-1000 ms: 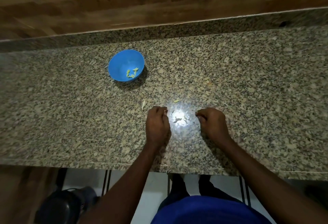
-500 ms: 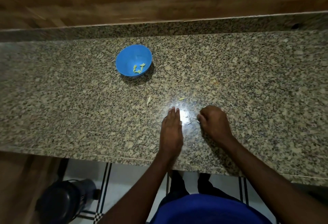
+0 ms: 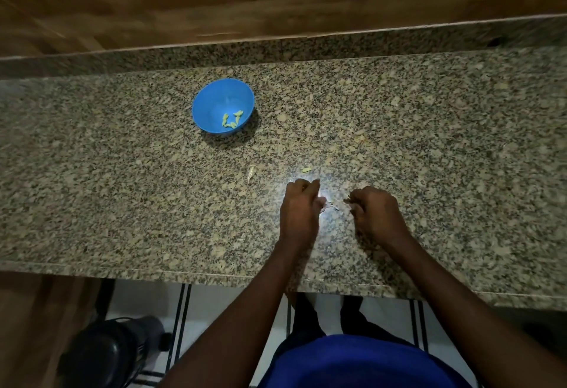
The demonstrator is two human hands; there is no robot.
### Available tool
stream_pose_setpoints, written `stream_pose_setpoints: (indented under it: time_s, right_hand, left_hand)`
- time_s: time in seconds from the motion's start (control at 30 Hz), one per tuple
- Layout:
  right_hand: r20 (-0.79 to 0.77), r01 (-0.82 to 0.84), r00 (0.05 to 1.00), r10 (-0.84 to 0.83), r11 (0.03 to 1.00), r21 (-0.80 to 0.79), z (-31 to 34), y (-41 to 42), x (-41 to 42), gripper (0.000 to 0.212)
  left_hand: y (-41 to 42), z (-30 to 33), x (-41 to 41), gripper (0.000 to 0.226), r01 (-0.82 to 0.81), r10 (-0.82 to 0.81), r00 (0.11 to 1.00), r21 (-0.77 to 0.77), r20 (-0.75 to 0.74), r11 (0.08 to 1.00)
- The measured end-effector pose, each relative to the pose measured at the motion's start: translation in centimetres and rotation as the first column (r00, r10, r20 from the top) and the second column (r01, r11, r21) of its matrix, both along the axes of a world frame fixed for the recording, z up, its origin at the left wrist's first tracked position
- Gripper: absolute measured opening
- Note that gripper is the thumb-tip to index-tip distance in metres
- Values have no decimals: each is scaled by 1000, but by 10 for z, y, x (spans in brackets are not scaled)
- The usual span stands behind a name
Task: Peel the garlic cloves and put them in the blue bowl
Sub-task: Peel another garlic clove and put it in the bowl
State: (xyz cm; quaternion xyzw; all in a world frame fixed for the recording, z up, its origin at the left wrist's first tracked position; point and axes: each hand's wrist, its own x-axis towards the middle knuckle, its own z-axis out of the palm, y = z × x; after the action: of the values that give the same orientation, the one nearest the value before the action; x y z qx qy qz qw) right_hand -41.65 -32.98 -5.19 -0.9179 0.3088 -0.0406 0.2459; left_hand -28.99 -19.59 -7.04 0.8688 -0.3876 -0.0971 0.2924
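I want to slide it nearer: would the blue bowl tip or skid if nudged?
The blue bowl looks small and nearly empty, so probably light. On the polished granite counter it would likely skid easily. Its rounded sides suggest it could rock if pushed at the rim.

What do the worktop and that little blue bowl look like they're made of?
The worktop looks like polished granite: speckled grey, tan and black grain, with a bright glare spot near the hands. The blue bowl is probably plastic: one even colour, smooth, thin rim, only a dull sheen.
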Motion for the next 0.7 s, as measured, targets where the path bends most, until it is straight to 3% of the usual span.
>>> stream_pose_setpoints:
  time_s: [0.1, 0.17, 0.23, 0.37, 0.5, 0.6, 0.7]
  right_hand:
    - [15, 71, 997, -71, 997, 39, -3, 1, -3, 6]
    - [38, 149, 988, -153, 985, 84, -5, 2, -5, 8]
    - [40, 192, 980, -197, 976, 105, -7, 3, -5, 11]
    - [42, 177, 983, -180, 982, 66, -8, 8, -2, 7]
    - [59, 153, 986, -156, 987, 52, -8, 8, -1, 12]
    - [74, 132, 988, -137, 989, 60, -8, 11, -1, 21]
    - [83, 151, 984, -158, 985, 79, -8, 13, -2, 29]
  left_hand:
    - [-8, 0, -5, 59, 105, -107, 994, 116, 18, 988]
    - [-11, -4, -17, 45, 90, -87, 995, 72, -46, 993]
    - [-11, -2, -32, 26, 9, -20, 978, -51, -207, 999]
    - [-12, -10, -46, 16, -32, 26, 993, -43, -115, 999]
    - [-7, -14, -43, 14, 46, -56, 991, 81, 126, 996]
    - [-4, -3, -39, 21, 38, -62, 986, 157, 152, 987]
    - [7, 3, -26, 19, -64, 51, 994, 132, 101, 989]
